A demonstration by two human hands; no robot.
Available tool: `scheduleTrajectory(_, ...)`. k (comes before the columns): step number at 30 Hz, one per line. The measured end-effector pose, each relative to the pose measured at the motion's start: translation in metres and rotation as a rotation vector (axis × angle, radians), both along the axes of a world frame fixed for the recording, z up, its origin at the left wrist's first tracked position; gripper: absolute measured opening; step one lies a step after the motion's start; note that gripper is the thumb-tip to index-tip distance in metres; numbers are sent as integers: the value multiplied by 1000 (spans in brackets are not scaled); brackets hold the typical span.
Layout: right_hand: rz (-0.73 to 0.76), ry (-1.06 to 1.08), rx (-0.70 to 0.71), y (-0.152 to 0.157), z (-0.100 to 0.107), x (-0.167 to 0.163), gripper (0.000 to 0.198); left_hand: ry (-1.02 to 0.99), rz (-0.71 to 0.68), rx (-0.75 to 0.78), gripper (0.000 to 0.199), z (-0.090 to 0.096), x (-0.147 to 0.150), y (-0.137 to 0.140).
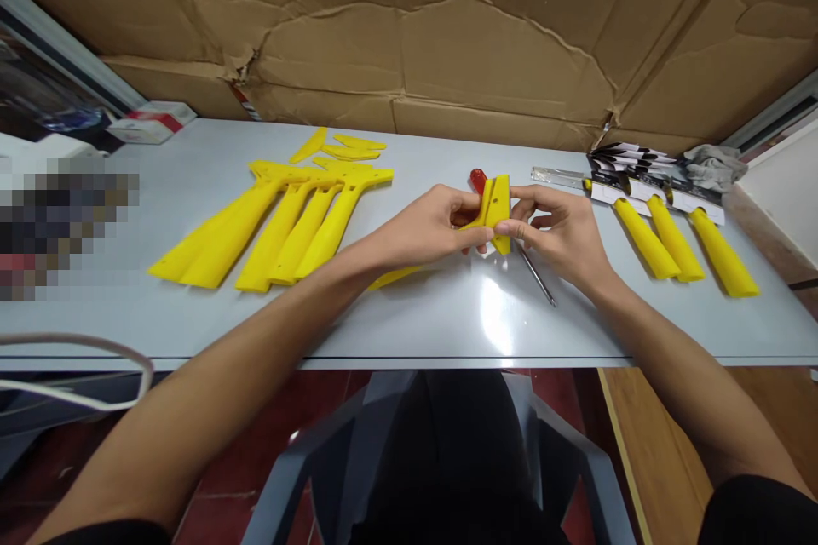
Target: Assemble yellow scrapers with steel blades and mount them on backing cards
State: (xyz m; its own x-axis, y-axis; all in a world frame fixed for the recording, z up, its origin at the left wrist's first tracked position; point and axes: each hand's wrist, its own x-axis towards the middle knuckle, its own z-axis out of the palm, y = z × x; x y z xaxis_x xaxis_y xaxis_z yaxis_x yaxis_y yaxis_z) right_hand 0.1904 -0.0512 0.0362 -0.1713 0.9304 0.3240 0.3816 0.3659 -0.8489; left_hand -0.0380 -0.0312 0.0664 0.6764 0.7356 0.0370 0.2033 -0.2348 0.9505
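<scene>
My left hand (440,226) grips a yellow plastic handle with a wide flat head (498,203), just above the table. Its shaft runs back under my left wrist and is mostly hidden. My right hand (555,230) is closed at the other side of that head, thumb and fingers pinching its lower edge beside my left thumb. A small hole shows in the head's face. Behind and below my hands lies a screwdriver with a red handle (477,180) and a steel shaft (538,277); its middle is covered.
Several similar yellow handles (329,230) lie at left, with thin yellow plates (351,145) behind them. At right are three yellow-handled tools (652,247) with label cards, a metal blade (555,178) and a grey cloth (714,166). A cardboard wall (409,51) borders the table's back.
</scene>
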Motion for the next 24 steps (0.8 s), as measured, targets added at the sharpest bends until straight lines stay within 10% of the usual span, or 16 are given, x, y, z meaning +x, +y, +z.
scheduleTrajectory(11, 49, -89, 203, -4, 8, 2, 49, -39, 52, 32, 40, 3, 0, -1)
scheduleTrajectory(24, 105, 42, 78, -12, 14, 4, 40, -120, 20, 43, 41, 6, 0, -2)
